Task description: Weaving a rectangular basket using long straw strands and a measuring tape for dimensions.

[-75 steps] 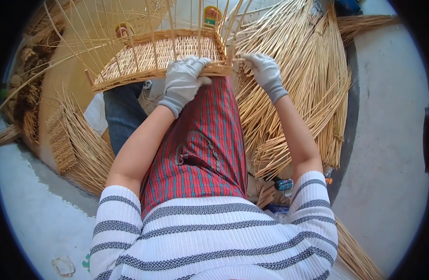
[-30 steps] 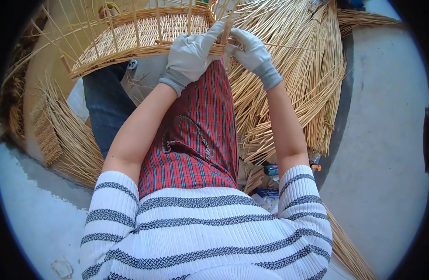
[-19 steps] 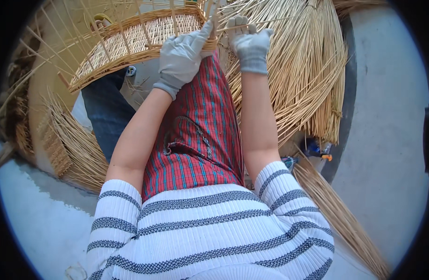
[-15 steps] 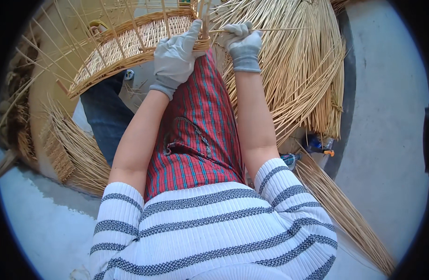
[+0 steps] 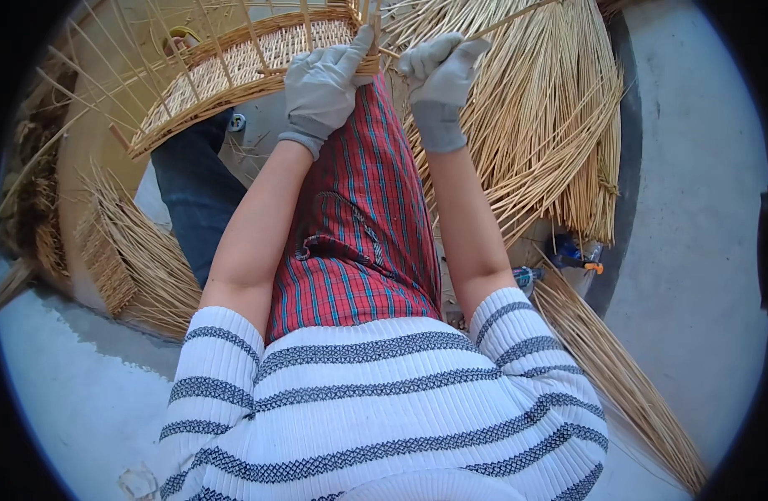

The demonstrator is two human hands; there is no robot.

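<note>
A wicker basket (image 5: 204, 83) with a woven base and upright stakes rests near my knees at the top. My left hand (image 5: 321, 92), in a pale grey glove, is closed on its near rim at the right corner, one finger along a corner stake. Just right of that corner my right hand (image 5: 438, 79), gloved the same, is closed on a thin strand (image 5: 513, 17) that runs from the corner up to the right. Under both hands lies a red plaid cloth (image 5: 351, 242) over my leg.
A large pile of loose reeds (image 5: 543, 125) lies right of me, another bundle (image 5: 163, 275) at left, a long one (image 5: 618, 384) at lower right. A blue-and-orange object (image 5: 572, 255) and a plastic bottle (image 5: 526, 275) lie beside my right arm. A small roll (image 5: 237, 122) lies below the basket.
The basket and my left hand sit higher than 2.5 seconds ago. My right hand has moved up and left. Over the last half second the strand's outer end has swung upward.
</note>
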